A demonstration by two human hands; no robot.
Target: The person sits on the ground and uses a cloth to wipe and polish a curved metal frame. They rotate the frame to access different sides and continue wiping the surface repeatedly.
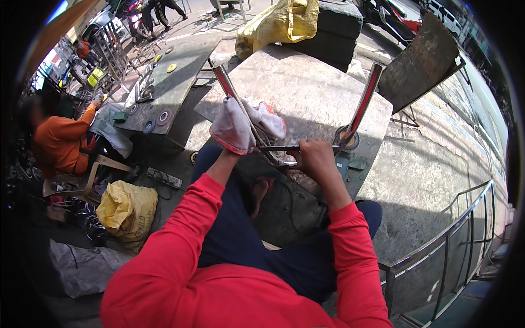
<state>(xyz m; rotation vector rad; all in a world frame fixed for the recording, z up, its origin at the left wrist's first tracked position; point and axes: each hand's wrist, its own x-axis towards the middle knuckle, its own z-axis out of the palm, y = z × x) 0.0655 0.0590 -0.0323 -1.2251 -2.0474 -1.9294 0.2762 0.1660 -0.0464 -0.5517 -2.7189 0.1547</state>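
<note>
A shiny metal tube frame (362, 106) with two upright legs and a crossbar is held over the near edge of the worktable, its polished sides reflecting red. My left hand (232, 146) is mostly hidden under a whitish cloth (234, 124) with red edging. That cloth is wrapped against the frame's left leg, and part of it shows on the leg's far side. Bare fingers of my right hand (317, 159) close around the crossbar, near its right end. Beside the right leg's base lies a round disc (353, 141), partly covered by the tube.
A pale worktable (295, 76) spreads before me, with a yellow sack (284, 24) behind it. Left, a second table (180, 71) carries discs and tools; a person in orange (63, 139) sits beside it. A yellow bag (128, 210) stands lower left, a metal railing frame (437, 246) lower right.
</note>
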